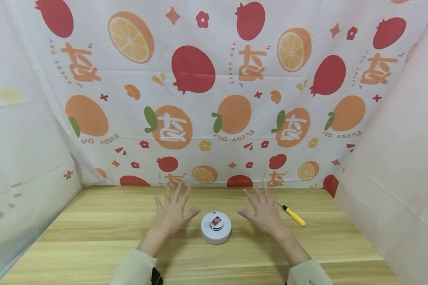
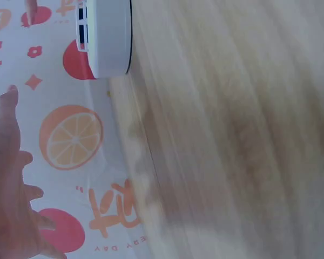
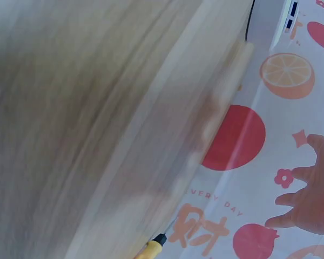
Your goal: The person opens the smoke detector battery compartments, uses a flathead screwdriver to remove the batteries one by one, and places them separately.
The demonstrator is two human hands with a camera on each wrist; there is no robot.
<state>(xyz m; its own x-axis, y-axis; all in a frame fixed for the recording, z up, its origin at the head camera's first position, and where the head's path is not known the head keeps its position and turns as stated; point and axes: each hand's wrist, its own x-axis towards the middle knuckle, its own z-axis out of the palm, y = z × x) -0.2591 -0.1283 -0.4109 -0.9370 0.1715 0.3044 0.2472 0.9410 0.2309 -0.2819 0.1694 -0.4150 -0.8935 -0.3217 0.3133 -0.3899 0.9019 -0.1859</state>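
Observation:
A round white smoke detector with a red and dark label on its raised centre lies on the wooden table between the two hands. To its left, my left hand is held with fingers spread and holds nothing. My right hand mirrors it on the other side, fingers likewise apart and free of anything. Just right of the right hand lies a screwdriver with a yellow and black handle. The detector's side shows at the top of the left wrist view, apart from the left hand.
The light wooden table ends at a back curtain printed with oranges and red fruit. Pale cloth walls stand at the left and the right.

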